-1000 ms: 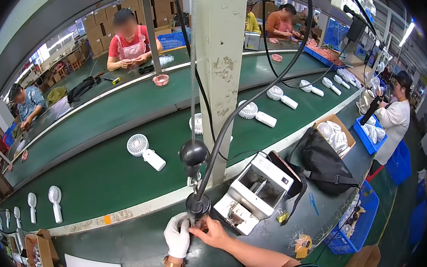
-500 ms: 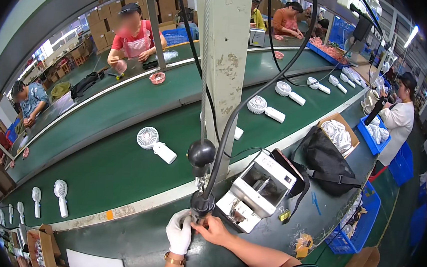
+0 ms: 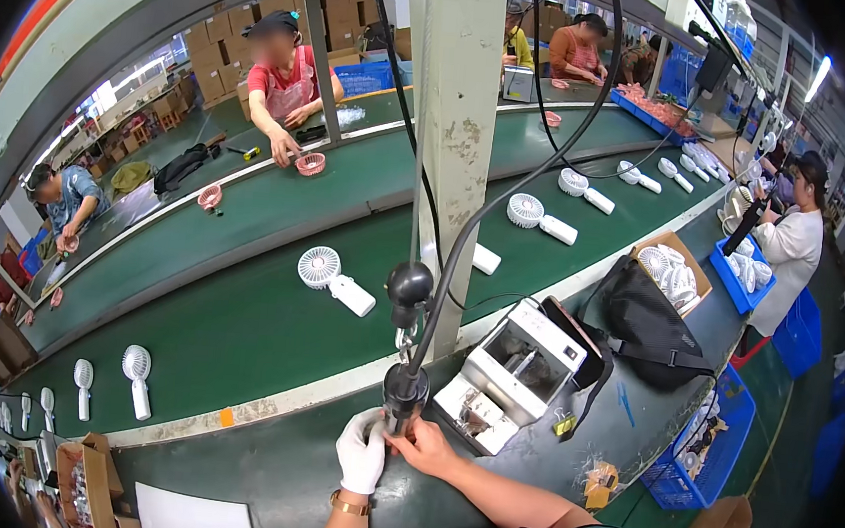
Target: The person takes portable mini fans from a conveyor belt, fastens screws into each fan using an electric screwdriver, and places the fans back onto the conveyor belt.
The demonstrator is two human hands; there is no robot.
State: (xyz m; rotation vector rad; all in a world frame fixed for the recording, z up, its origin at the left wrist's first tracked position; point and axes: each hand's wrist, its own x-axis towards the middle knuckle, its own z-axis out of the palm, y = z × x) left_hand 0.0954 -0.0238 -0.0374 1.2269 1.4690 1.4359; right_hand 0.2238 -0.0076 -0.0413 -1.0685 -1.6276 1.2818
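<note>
A black electric screwdriver hangs upright on a chain below a black ball, with a thick cable running up from it. Around its lower end close both of my hands. My left hand, in a white glove, is curled against its left side. From the right, my bare right hand pinches at the same low part. The tool's tip, and anything under it, is hidden by the fingers. Just right of the hands stands a white and grey bench machine with an open top.
White handheld fans lie spaced along the green conveyor. A green post rises ahead. A black bag, a carton of fan parts and a blue crate are at right. Co-workers sit across the line.
The fans on the belt appear shifted rightward in the picture. Across the line, a person in red has reached out to a pink basket. My hands stay at the screwdriver.
</note>
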